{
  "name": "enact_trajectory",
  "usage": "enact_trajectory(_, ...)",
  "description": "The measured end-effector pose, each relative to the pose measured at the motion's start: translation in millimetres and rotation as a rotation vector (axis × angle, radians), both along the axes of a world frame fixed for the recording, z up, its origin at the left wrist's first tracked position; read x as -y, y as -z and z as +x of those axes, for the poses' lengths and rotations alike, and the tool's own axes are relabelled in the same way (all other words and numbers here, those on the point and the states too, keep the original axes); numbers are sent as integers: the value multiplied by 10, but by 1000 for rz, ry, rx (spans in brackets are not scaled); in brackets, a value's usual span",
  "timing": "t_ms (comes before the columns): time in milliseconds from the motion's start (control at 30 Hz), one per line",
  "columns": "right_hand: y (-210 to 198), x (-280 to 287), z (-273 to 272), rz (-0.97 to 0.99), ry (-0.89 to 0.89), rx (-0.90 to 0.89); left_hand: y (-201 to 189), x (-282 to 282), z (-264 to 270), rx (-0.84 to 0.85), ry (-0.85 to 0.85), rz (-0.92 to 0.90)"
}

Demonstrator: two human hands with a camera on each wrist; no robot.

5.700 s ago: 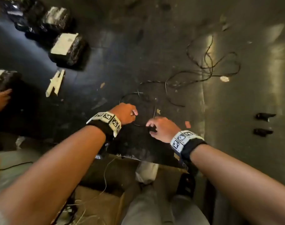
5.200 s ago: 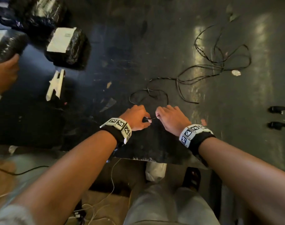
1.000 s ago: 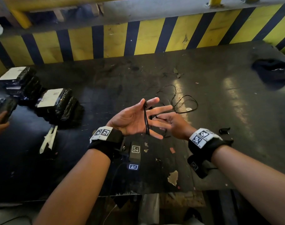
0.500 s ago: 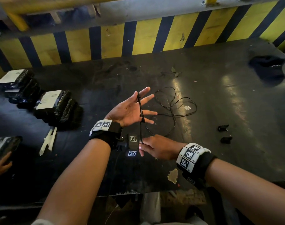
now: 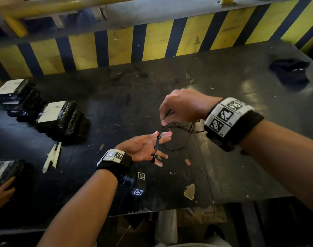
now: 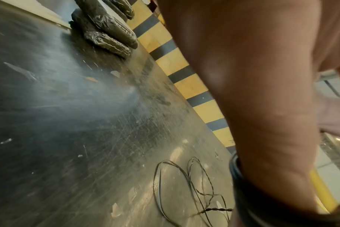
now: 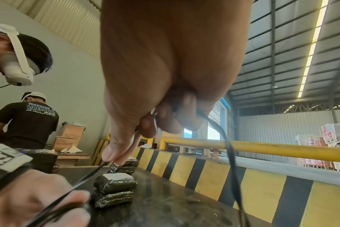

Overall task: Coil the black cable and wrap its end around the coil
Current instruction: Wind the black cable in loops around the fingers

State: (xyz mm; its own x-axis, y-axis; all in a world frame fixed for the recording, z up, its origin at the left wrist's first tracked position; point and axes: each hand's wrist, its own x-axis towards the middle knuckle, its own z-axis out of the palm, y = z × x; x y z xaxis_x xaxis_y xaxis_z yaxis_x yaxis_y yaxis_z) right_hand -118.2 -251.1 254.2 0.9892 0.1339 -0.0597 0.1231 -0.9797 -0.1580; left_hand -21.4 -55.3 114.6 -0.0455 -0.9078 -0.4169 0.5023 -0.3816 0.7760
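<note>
The thin black cable (image 5: 157,146) is looped in a few turns around the straight, spread fingers of my left hand (image 5: 143,148), which is palm up above the dark table (image 5: 223,166). My right hand (image 5: 180,107) hovers above and beyond those fingers and pinches the cable between thumb and fingers. In the right wrist view the right hand (image 7: 145,122) holds the strand (image 7: 83,179) taut down to the left hand (image 7: 35,199). The loose rest of the cable (image 6: 159,184) lies in loops on the table, partly hidden behind my right wrist in the head view.
Black wrapped packages (image 5: 61,118) with white labels sit at the left, with a white plastic piece (image 5: 52,157) near them. Another person's hand (image 5: 0,195) holds a package at the far left. A dark cloth (image 5: 291,70) lies back right. A yellow-black striped barrier (image 5: 152,43) backs the table.
My right hand rose from below the left wrist to above the left fingertips, carrying the cable over them. The left hand stayed open and sank a little. Less cable lies loose.
</note>
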Motion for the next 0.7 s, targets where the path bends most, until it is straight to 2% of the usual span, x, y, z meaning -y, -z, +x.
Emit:
enact_trajectory(167, 20, 93, 200, 54, 40, 75, -18, 2, -75, -72, 12, -48)
enact_trajectory(333, 260, 205, 274, 209, 114, 19, -72, -44, -81, -146, 7, -110)
enact_trajectory(500, 671, 315, 301, 571, 210, -6, -206, -38, -106, -217, 63, -241)
enact_trajectory(700, 1181, 198, -30, 840, 318, -54, -469, 56, -75, -238, 59, -373)
